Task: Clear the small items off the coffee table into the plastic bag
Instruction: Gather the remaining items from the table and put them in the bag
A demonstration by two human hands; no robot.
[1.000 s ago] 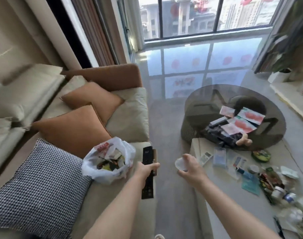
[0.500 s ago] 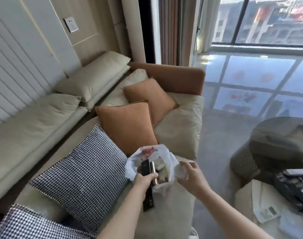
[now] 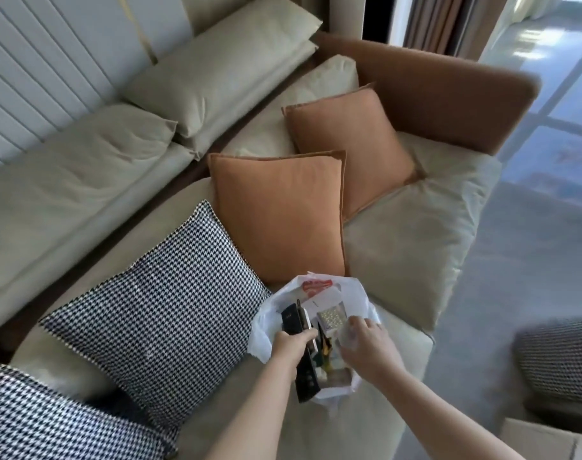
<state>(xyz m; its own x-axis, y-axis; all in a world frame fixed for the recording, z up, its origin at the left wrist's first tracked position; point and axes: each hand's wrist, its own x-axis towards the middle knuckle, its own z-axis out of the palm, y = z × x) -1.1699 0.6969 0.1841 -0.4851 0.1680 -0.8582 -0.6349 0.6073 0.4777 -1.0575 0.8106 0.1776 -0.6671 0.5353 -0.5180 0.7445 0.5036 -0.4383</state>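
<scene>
A white plastic bag (image 3: pixel 352 293) with red print lies open on the sofa seat, with several small packets inside. My left hand (image 3: pixel 291 343) grips long black remote controls (image 3: pixel 302 370) over the bag's left side, one of them with a pale edge. My right hand (image 3: pixel 365 343) hovers over the bag's mouth and holds a small clear plastic piece (image 3: pixel 346 333), which is blurred. The coffee table is mostly out of view.
The beige sofa (image 3: pixel 415 234) carries two orange cushions (image 3: pixel 279 214) and two black-and-white houndstooth cushions (image 3: pixel 163 300). A brown armrest (image 3: pixel 448 94) closes its far end. A patterned stool (image 3: pixel 561 360) and a pale table corner (image 3: pixel 541 439) sit at the right.
My view swung left from the coffee table to the sofa. Both hands moved over the bag's mouth, the left carrying the remotes, the right the clear piece.
</scene>
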